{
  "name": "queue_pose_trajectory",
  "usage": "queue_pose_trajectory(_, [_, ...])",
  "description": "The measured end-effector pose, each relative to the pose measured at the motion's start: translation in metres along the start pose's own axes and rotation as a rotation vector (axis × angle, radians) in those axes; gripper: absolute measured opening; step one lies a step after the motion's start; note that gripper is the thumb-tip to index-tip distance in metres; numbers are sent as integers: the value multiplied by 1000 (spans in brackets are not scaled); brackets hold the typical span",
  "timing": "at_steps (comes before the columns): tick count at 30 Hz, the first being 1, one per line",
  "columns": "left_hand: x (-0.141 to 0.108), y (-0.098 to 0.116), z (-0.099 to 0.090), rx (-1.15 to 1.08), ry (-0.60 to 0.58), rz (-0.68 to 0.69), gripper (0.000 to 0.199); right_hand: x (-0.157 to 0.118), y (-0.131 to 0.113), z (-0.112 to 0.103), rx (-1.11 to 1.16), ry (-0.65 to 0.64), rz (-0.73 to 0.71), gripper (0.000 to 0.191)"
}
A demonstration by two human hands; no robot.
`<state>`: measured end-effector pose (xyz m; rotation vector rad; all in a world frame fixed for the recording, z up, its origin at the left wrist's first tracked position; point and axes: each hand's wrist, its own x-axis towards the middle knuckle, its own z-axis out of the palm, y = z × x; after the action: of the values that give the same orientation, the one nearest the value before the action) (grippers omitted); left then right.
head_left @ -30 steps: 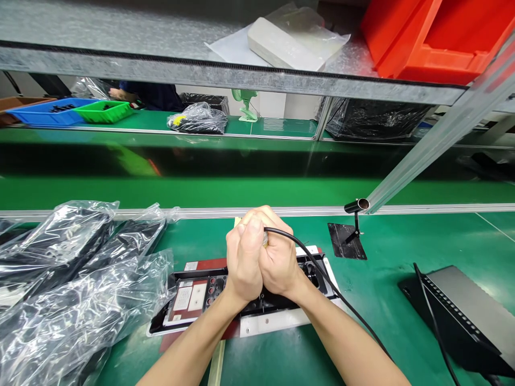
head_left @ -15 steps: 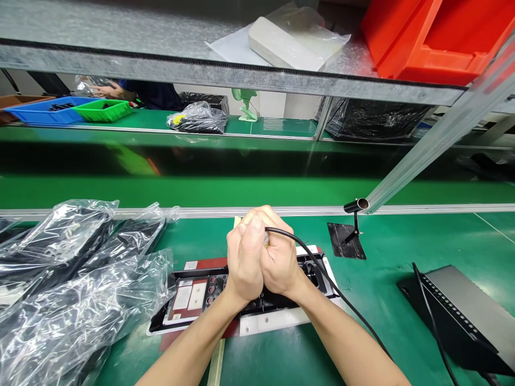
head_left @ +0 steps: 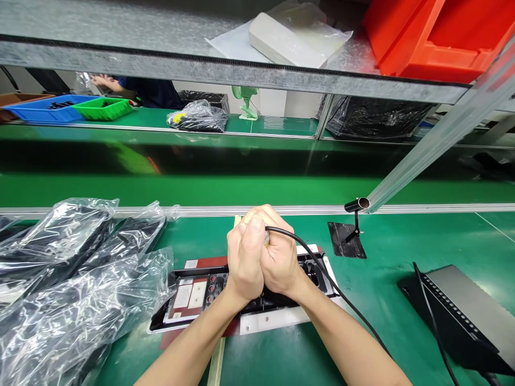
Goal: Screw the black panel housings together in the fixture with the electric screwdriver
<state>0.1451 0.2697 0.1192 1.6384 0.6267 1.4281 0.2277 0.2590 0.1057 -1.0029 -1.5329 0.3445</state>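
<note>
My left hand point(head_left: 246, 257) and my right hand point(head_left: 279, 257) are pressed together, fingers wrapped round a corded tool point(head_left: 266, 237), of which only a small metallic end shows between them. Its black cable point(head_left: 322, 268) leaves the top of my grip and curves down to the right. Below my hands lies a long black frame point(head_left: 189, 300) with round holes, white labels and screws. It rests on a dark red board with a white strip point(head_left: 273, 320) along the near side. My hands hide the frame's middle and the tool's lower end.
Plastic-wrapped black parts point(head_left: 80, 284) lie at the left. A black tube holder point(head_left: 357, 205) and a black and grey box point(head_left: 462, 316) stand at the right. Overhead, a metal shelf point(head_left: 161, 67) holds a red bin point(head_left: 434, 53). Across the bench is another person's hand.
My hands and the frame stay in the same place. In the back left, the other person's hand has moved slightly up and left.
</note>
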Motion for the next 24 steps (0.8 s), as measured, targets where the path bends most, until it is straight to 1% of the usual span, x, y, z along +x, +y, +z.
queue_pose_trajectory(4, [-1, -3, 0, 20, 35, -28, 47, -1, 0, 1, 9, 8, 30, 18])
queue_pose_trajectory(8, [-3, -7, -1, 2, 31, -43, 48, -1, 0, 1, 5, 5, 32, 18])
queue_pose_trajectory(12, [-3, -9, 0, -30, 51, -36, 48, 0, 0, 0, 19, -4, 20, 16])
queue_pose_trajectory(18, [-2, -8, 1, -76, 31, -25, 46, -1, 1, 1, 1, -14, 26, 19])
queue_pose_trajectory(24, [-2, -12, 1, -35, 64, 23, 46, -1, -1, 1, 10, 3, 39, 22])
